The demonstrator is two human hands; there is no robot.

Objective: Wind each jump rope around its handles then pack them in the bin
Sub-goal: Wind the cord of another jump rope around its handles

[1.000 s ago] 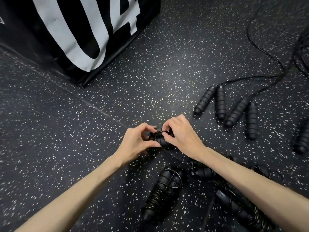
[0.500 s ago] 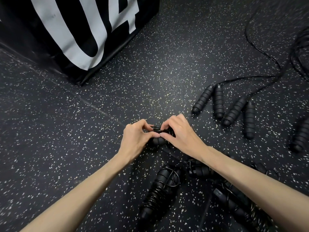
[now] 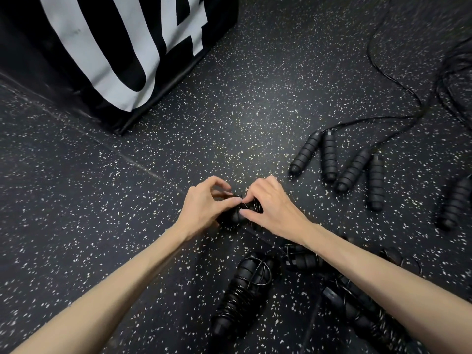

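A: What've you got, far left first?

B: Top left I see a black box (image 3: 115, 47) w/ big white lettering, standing on the speckled floor (image 3: 76, 226). A thin seam in the floor runs diagonally from it toward the hands.

A: And the hands?

B: Centre of view. My read: left hand (image 3: 201, 210) has its fingers curled, thumb and forefinger pinching at the wrapped jump rope (image 3: 245, 210). Right hand (image 3: 273, 210) grips the same bundle from the other side, thumb lying across it. The fingertips of both hands nearly meet on top. The bundle sits low, just above or on the floor, can't tell which.

A: What's below them?

B: A wound rope (image 3: 242, 292) lies on the floor betw. the forearms, cord coiled tight round the paired handles, a loop at its top end. Just right of it, partly under the right forearm, more wound ropes (image 3: 357, 310) lie in a heap.

A: Further right?

B: Four loose handles (image 3: 352, 167) side by side, fanned out, cords (image 3: 398, 103) trailing up to the top-right corner. At the right edge there's one more handle (image 3: 457, 203), partly cut off by the frame.
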